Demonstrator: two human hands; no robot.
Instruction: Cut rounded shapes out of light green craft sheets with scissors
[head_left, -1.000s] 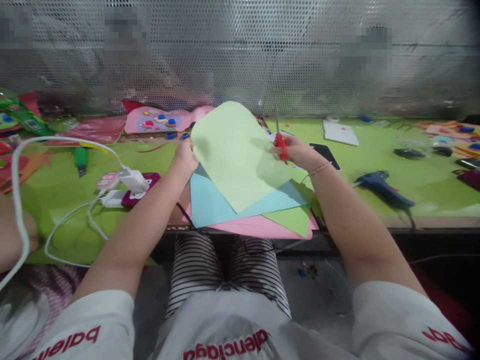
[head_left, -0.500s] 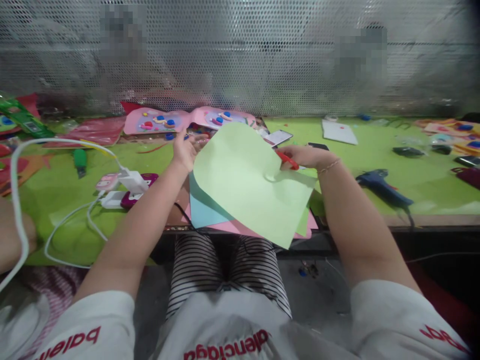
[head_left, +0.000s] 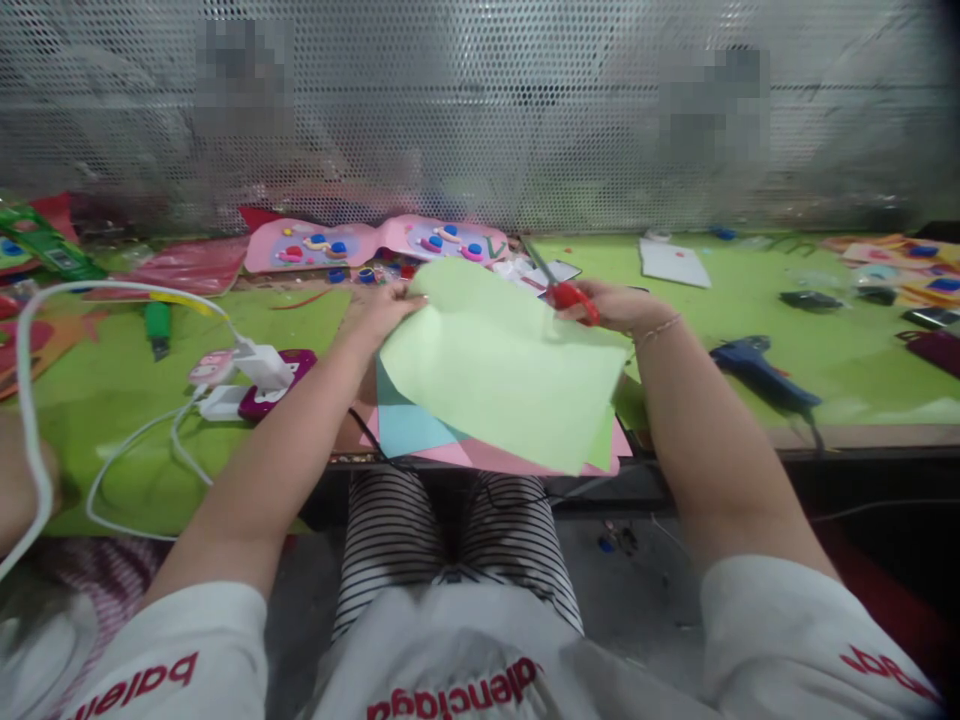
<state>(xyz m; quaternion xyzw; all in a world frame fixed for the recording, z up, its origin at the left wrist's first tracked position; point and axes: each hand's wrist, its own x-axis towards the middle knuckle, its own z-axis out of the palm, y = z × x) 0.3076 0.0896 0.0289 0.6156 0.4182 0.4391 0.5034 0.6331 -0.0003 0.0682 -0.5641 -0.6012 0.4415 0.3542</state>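
Note:
A pale green sheet of paper [head_left: 502, 370] with a rounded left end is raised over the table edge. My left hand [head_left: 391, 305] pinches its upper left edge between thumb and fingers. In my right hand [head_left: 607, 305] is a pair of scissors [head_left: 574, 300] with red handles; the blades point up and away, beyond the sheet's upper edge. Beneath the green sheet lie a blue sheet [head_left: 409, 415] and a pink sheet [head_left: 487, 458], both mostly covered.
Pink decorated pieces [head_left: 315, 245] lie at the back by the perforated metal screen. To the left are a power strip [head_left: 300, 375] with white chargers and a green cutter [head_left: 157, 325]. A blue glue gun [head_left: 765, 370] rests on the right. Another person's arm [head_left: 22, 480] shows at far left.
My left fingers, spread before, have closed on the sheet's upper left edge. The scissors have come away from the paper, blades now turned up and visible. The sheet's lower corner has risen.

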